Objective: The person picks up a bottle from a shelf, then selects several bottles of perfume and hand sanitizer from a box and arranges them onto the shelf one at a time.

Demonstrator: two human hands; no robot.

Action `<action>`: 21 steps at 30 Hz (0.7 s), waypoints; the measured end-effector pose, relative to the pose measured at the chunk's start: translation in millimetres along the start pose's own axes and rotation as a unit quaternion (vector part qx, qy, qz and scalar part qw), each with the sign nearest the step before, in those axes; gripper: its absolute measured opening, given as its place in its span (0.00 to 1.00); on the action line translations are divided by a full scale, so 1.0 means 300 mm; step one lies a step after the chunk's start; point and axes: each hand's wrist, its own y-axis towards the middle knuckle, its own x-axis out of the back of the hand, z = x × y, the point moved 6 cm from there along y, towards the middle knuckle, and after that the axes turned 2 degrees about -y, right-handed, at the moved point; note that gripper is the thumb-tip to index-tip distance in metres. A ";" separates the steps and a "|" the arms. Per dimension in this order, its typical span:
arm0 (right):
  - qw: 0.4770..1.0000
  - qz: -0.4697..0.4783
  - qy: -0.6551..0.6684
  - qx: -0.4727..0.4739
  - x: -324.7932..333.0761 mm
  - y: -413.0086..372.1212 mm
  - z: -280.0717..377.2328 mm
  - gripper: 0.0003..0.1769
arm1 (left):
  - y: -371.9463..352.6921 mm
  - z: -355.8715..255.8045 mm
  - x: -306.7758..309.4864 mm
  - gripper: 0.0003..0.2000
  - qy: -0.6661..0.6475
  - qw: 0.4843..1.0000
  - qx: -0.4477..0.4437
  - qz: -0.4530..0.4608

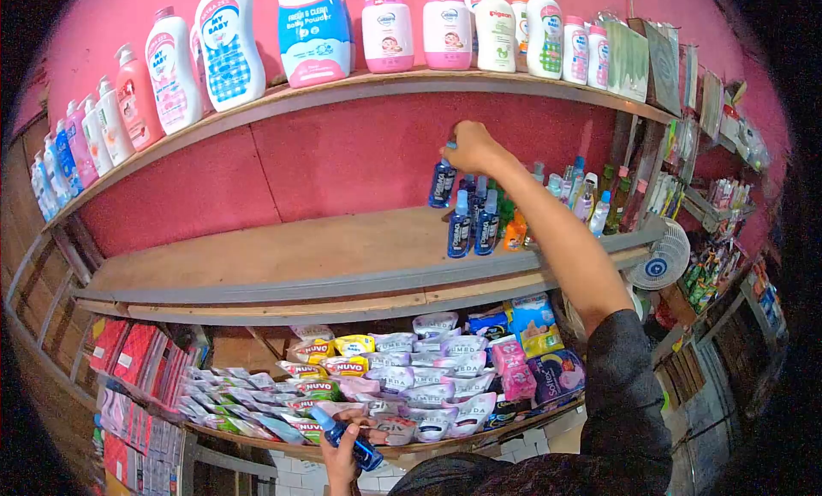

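Observation:
My right hand (473, 147) is closed around the cap end of a dark blue spray bottle (442, 184), held over the middle shelf (257, 243) near the pink back wall. Just below and to the right of it, several matching blue spray bottles (459, 226) stand upright in a cluster. An orange bottle (515, 231) stands beside that cluster. Low in front of me, my left hand (341, 462) grips another blue spray bottle (349, 439), tilted, with its cap toward the upper left. Behind it lie rows of refill pouches (395, 380).
An upper shelf (377, 83) carries baby powder and lotion bottles. More coloured bottles (591, 201) line the middle shelf's right end, above a white fan (661, 255). Wrapped packs (558, 378) fill the lower right, and a rack of red packets (141, 359) stands at the left.

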 end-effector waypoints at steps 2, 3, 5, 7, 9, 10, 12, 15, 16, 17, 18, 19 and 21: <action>0.998 0.043 -0.045 -0.008 -0.051 0.025 -0.021 0.24 | -0.007 -0.006 0.003 0.19 0.021 1.000 -0.008 -0.018; 0.994 0.084 -0.075 -0.014 -0.071 0.029 -0.018 0.24 | -0.012 -0.011 0.002 0.19 0.032 0.999 -0.012 -0.027; 0.982 0.153 -0.112 -0.023 -0.114 0.035 -0.027 0.25 | -0.016 -0.026 -0.009 0.19 0.039 0.999 -0.011 -0.034; 0.970 0.206 -0.127 -0.029 -0.154 0.035 -0.039 0.24 | -0.013 -0.026 -0.008 0.19 0.029 0.999 -0.008 -0.030; 0.965 0.212 -0.151 -0.027 -0.160 0.028 -0.034 0.18 | -0.008 -0.014 0.003 0.18 0.002 1.000 -0.001 -0.014; 0.962 0.216 -0.163 -0.026 -0.160 0.021 -0.030 0.16 | -0.006 -0.012 0.006 0.18 0.004 1.000 -0.002 -0.013; 0.968 0.185 -0.170 -0.013 -0.172 0.022 -0.032 0.16 | -0.003 -0.008 0.009 0.18 0.008 1.000 -0.004 -0.011; 0.975 0.162 -0.151 -0.032 -0.184 0.012 -0.046 0.16 | 0.000 -0.007 0.010 0.19 0.011 1.000 0.006 -0.014; 0.977 0.157 -0.139 -0.045 -0.184 0.009 -0.050 0.17 | 0.001 -0.004 0.012 0.19 0.008 1.000 0.004 -0.011; 0.976 0.167 -0.140 -0.031 -0.189 0.008 -0.046 0.18 | 0.003 0.001 0.015 0.19 0.006 1.000 0.001 -0.009; 0.974 0.176 -0.141 -0.017 -0.191 0.010 -0.040 0.19 | 0.005 0.005 0.018 0.19 0.004 1.000 -0.002 -0.005; 0.973 0.185 -0.141 -0.003 -0.192 0.011 -0.032 0.21 | 0.007 0.010 0.022 0.19 0.002 1.000 -0.002 -0.004; 0.968 0.201 -0.152 -0.003 -0.186 0.002 -0.020 0.21 | 0.009 0.014 0.029 0.19 -0.001 1.000 -0.001 -0.001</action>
